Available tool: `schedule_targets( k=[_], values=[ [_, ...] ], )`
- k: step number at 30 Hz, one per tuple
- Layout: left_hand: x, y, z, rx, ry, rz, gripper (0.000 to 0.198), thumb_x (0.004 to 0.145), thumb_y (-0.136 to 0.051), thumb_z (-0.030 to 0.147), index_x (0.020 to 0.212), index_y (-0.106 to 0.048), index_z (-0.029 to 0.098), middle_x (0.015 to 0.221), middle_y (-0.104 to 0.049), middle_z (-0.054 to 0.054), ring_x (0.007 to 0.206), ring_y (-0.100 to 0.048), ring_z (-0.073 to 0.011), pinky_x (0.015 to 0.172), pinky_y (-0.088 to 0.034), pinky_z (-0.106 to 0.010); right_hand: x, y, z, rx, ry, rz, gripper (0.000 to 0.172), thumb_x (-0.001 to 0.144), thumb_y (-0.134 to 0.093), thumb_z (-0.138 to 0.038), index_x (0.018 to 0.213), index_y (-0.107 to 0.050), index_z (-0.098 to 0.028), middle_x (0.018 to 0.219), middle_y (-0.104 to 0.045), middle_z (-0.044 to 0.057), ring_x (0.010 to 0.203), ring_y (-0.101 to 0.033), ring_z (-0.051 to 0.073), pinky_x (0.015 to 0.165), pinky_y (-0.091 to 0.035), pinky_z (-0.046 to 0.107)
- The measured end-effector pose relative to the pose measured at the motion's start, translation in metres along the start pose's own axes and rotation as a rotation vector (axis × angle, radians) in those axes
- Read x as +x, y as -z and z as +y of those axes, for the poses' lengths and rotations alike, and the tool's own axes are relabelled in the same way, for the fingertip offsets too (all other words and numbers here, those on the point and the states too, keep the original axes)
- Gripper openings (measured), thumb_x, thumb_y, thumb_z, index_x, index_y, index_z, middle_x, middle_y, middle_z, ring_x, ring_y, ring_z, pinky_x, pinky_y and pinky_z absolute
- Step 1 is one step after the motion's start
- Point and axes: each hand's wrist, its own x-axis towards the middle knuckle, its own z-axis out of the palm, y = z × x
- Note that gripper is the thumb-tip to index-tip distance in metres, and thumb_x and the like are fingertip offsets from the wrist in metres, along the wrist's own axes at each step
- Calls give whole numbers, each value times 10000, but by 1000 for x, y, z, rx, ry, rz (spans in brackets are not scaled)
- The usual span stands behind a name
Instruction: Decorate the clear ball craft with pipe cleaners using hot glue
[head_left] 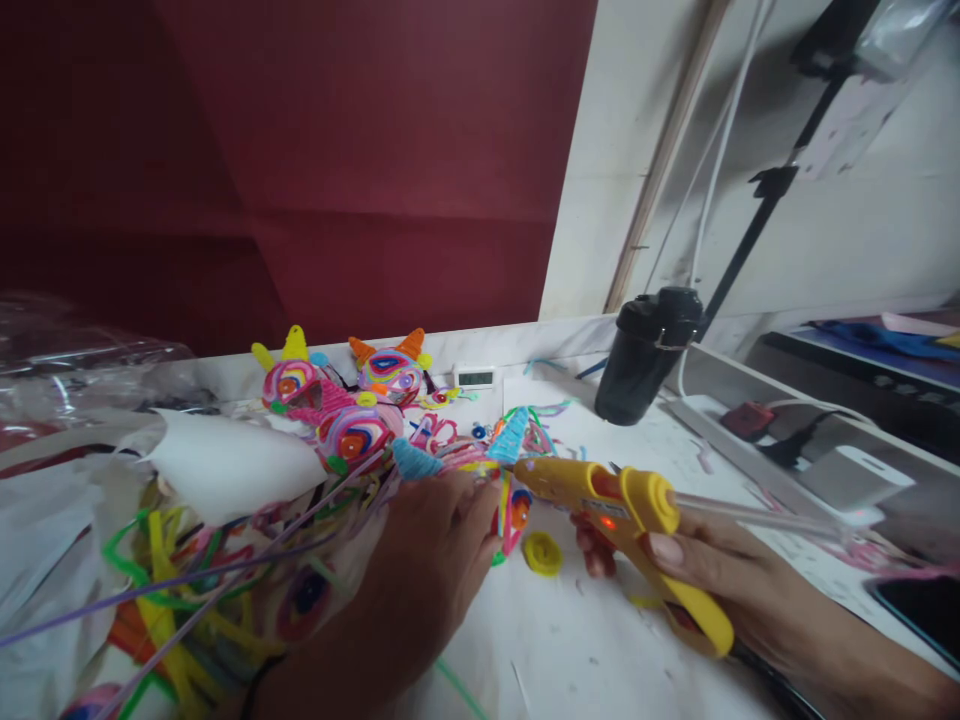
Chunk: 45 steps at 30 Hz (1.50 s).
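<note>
My right hand (697, 570) is wrapped round the handle of a yellow hot glue gun (622, 505), whose nozzle points left at a small coiled pipe-cleaner piece (516, 510) in pink and orange. My left hand (431, 545) rests palm down beside that piece, fingers together and touching it at their tips. A small yellow coil (542, 553) lies on the white table (600, 640) between my hands. Finished pipe-cleaner figures (352, 400) with spiral faces and horns stand behind.
A heap of loose pipe cleaners (187, 590) and clear plastic bags (67, 400) fill the left. A black bottle (646, 355) stands at the back, a small digital clock (475, 377) by the wall, a power strip (750, 420) and white adapter (855, 475) on the right.
</note>
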Motion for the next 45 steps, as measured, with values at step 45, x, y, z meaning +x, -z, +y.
schedule_targets(
  k=[45],
  values=[
    [0, -4, -1, -12, -40, 82, 291, 905, -516, 163, 1192, -514, 115, 1031, -585, -97, 875, -536, -218, 751, -455, -361, 12, 10, 16, 123, -52, -123, 492, 618, -698, -696, 753, -714, -223, 683, -625, 59, 498, -475, 127, 388, -379, 204]
  ],
)
